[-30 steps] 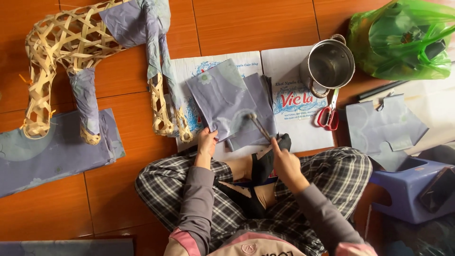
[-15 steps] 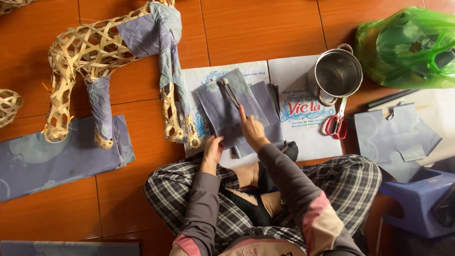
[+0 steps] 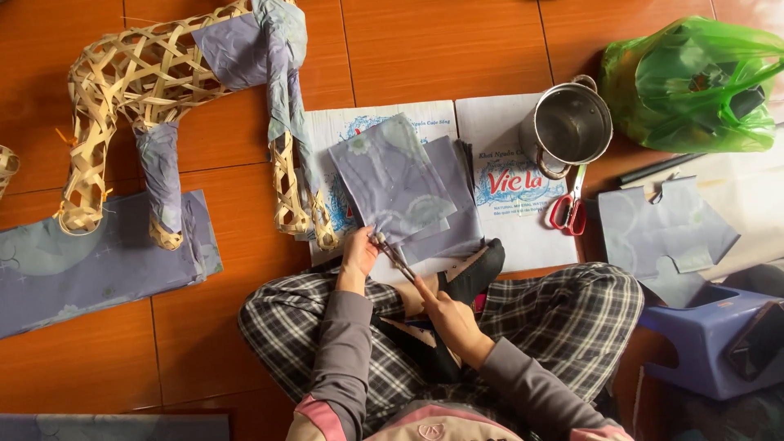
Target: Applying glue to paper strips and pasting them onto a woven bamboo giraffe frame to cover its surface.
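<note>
Left hand (image 3: 359,255) pinching paper (image 3: 390,181) corner; right hand (image 3: 445,314) gripping brush (image 3: 394,257), pasting that edge beside pot (image 3: 569,124). Probably next: careful, even strokes.

Colours and patterns, floor workspace
Muted purple paper sheet with faint pale flowers (image 3: 390,178); tan woven bamboo animal frame (image 3: 135,77), part-covered in same purple; black-and-white plaid trousers (image 3: 563,314); red-handled scissors (image 3: 568,206); silver steel pot (image 3: 569,125); translucent green plastic bag (image 3: 694,86); orange-brown tiled floor (image 3: 441,45).
</note>
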